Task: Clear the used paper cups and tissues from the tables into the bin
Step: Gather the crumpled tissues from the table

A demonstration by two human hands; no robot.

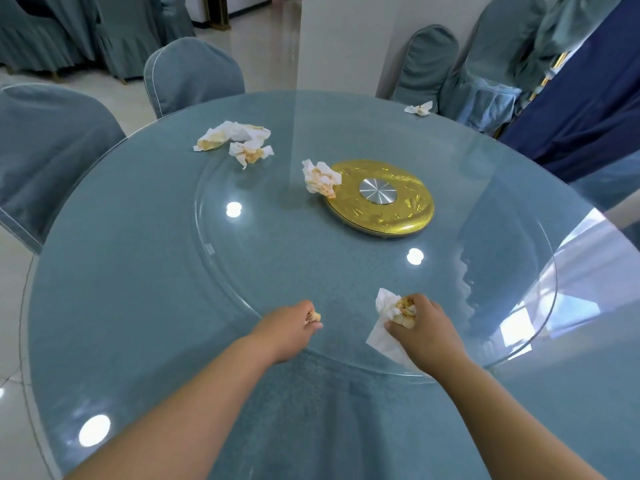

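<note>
My left hand (289, 329) grips a small stained tissue wad (313, 317) over the near edge of the glass turntable. My right hand (424, 329) grips a larger stained white tissue (384, 323) that hangs down onto the glass. More crumpled, stained tissues lie on the round table: a pair at the far left (233, 138), one (320, 177) beside the gold hub, and a small one (419, 108) at the far edge. No cup or bin is in view.
The round table (121, 306) has a blue cloth under glass and a glass turntable (242, 237) with a gold hub (381, 199) at its centre. Covered chairs (52, 140) stand at the left, far left (192, 74) and far right (427, 60). A white pillar (346, 36) rises behind.
</note>
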